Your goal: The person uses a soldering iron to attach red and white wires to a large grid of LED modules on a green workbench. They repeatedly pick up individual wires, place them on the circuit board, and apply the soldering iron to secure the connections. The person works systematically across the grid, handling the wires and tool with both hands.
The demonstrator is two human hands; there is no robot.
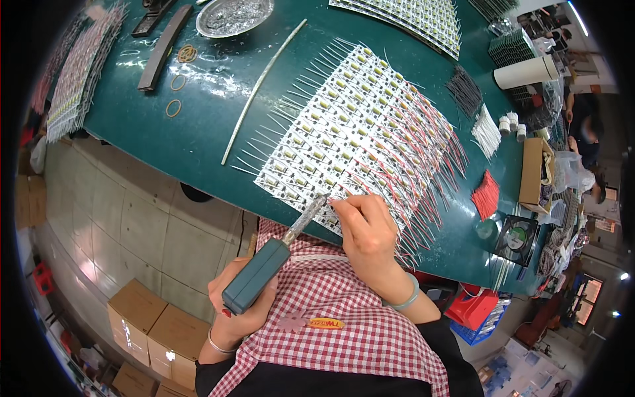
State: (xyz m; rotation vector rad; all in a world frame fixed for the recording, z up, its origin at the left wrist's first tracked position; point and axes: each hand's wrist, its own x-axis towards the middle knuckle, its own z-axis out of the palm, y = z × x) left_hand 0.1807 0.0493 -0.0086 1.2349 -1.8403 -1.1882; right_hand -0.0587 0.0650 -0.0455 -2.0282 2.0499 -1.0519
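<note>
My left hand (242, 298) is wrapped round the dark green handle of a soldering iron (256, 274). The iron's shaft slants up and right, and its tip reaches the near edge of a white panel of small circuit boards (331, 132). Thumb and forefinger of my right hand (368, 228) are pinched together close beside that tip; what lies between them is too small to make out. The panel carries rows of small yellowish components. White wires stick out along its left side, and red wires (423, 159) trail over its right side.
Left of the panel lies a thin pale rod (264, 89). Farther back are a metal dish (235, 14), a dark bar (165, 47) and rubber bands (177, 82). To the right lie black wires (464, 91), white wires (487, 131), red wires (486, 195) and a small fan (517, 238).
</note>
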